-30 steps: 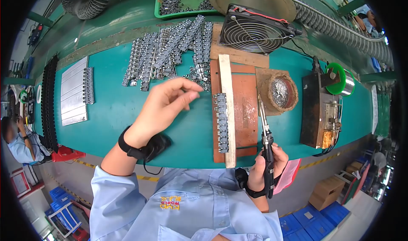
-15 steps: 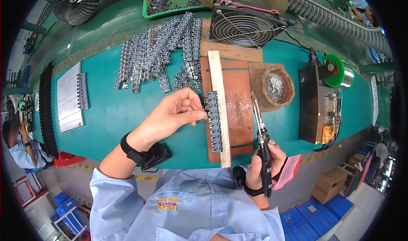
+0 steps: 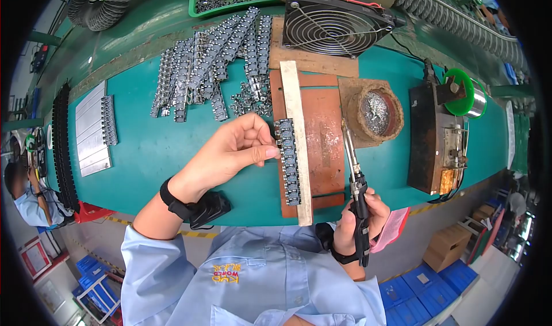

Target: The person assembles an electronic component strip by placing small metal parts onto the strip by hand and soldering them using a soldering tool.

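Component strip (image 3: pixel 289 165), one, head view: lies along the left side of a pale wooden bar (image 3: pixel 300 142) on an orange board (image 3: pixel 325 153); seemingly midway through work, finished joints too small to count. Left hand (image 3: pixel 244 147): narrow pinch at the strip's left edge; whether it grips anything, cannot tell. Right hand (image 3: pixel 375 214): closed around a soldering iron (image 3: pixel 357 183), tip beside the round pot (image 3: pixel 395 116), apart from the strip. Heaped strips (image 3: pixel 201 67), far left: done or undone, unclear. Loose parts (image 3: pixel 253 100): alongside, apparently unused.

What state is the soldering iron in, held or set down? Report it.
Held: the right hand is wrapped around the soldering iron, thumb on one side, fingers opposite.
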The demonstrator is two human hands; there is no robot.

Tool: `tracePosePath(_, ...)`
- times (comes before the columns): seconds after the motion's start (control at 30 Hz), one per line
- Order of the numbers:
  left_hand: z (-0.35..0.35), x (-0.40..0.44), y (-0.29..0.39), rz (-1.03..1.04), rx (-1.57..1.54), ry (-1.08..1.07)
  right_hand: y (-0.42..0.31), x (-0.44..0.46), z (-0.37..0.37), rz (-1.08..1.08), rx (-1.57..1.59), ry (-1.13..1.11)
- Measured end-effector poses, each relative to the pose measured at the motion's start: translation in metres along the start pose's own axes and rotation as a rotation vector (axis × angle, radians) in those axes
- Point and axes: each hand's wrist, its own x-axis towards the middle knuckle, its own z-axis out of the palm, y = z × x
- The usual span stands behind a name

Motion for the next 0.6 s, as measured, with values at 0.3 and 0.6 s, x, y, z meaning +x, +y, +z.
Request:
tracePosePath(0.3, 0.0001, -0.0004, -0.0002, 0.022, 0.013, -0.014, 0.0012, -0.0025, -0.0005, 0.01, -0.06, 0.017)
tracePosePath(0.6, 0.0025, 0.0005, 0.002, 0.019, 0.04, -0.026, 0.0017, -0.0032, 0.0009, -0.003, -0.069, 0.037)
